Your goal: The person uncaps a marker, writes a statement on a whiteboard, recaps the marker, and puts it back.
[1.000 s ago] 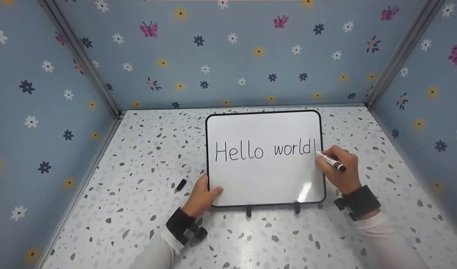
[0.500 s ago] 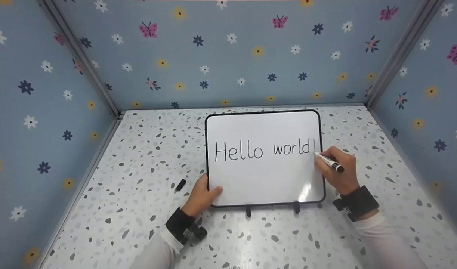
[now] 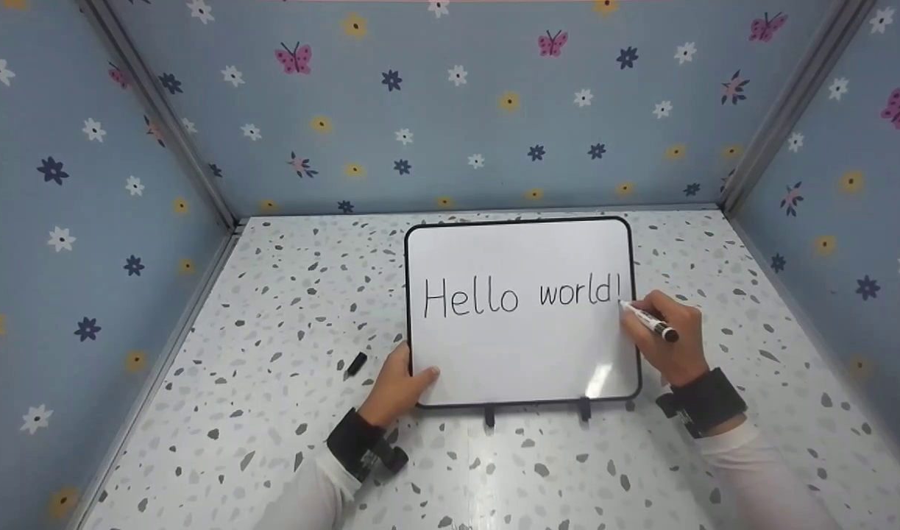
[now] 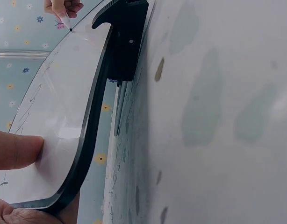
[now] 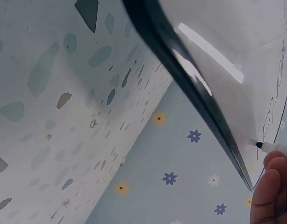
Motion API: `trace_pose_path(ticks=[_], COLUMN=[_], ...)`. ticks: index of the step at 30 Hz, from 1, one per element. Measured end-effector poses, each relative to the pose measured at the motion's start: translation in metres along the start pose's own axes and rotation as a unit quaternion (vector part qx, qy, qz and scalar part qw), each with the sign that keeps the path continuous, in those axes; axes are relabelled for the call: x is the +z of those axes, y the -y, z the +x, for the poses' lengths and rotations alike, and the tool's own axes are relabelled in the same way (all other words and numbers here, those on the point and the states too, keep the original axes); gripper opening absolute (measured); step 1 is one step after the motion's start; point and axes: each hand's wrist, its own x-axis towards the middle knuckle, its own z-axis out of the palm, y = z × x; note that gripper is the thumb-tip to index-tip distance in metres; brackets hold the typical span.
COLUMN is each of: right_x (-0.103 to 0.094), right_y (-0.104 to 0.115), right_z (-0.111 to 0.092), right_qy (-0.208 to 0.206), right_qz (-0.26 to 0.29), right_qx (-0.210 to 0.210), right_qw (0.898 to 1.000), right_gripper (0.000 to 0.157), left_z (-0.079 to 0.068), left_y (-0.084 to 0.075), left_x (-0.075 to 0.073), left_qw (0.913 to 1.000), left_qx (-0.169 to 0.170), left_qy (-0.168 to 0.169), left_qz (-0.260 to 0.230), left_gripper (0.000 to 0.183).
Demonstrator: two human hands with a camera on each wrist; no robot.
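A whiteboard [image 3: 523, 353] with a black rim stands tilted back on small black feet and bears the handwritten words "Hello world!". At its lower left corner my left hand [image 3: 398, 386] grips the rim, thumb on the white face and fingers behind. My right hand [image 3: 670, 335] pinches a white marker [image 3: 648, 319] at the board's right edge. The marker's black tip [image 5: 259, 145] is right at the board's face, by the foot of the exclamation mark. In the left wrist view, the left thumb [image 4: 19, 150] lies over the board's surface.
A black marker cap [image 3: 357, 364] lies on the speckled white table [image 3: 273, 309], left of the board. One black foot [image 4: 122, 44] of the board shows close up in the left wrist view. Blue flowered panels [image 3: 450, 96] enclose the table's back and both sides.
The exclamation mark's dot now shows below its stroke. My right hand has moved slightly down with the marker; the left hand keeps its place on the board.
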Motion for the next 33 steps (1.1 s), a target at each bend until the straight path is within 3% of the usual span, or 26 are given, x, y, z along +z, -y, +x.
trace_pose_path(ticks=[13,25,33], right_x=[0.000,-0.001,-0.001], right_y=[0.000,0.005,0.013], right_z=[0.000,-0.001,-0.002], right_qy=[0.006,-0.024,-0.021], right_qz=[-0.008,0.002,0.021], right_qx=[0.002,-0.039,-0.042], right_qw=[1.000,0.999,0.999], right_gripper=[0.008,0.012,0.012], left_z=[0.000,0.000,0.001], left_y=[0.000,0.000,0.000], left_x=[0.000,0.000,-0.001], left_qw=[0.9999,0.9998,0.9999], left_qx=[0.012,0.018,0.015], left_qy=[-0.003,-0.004,-0.001], left_qz=[-0.007,-0.001,-0.006], left_gripper=[0.059,0.048,0.057])
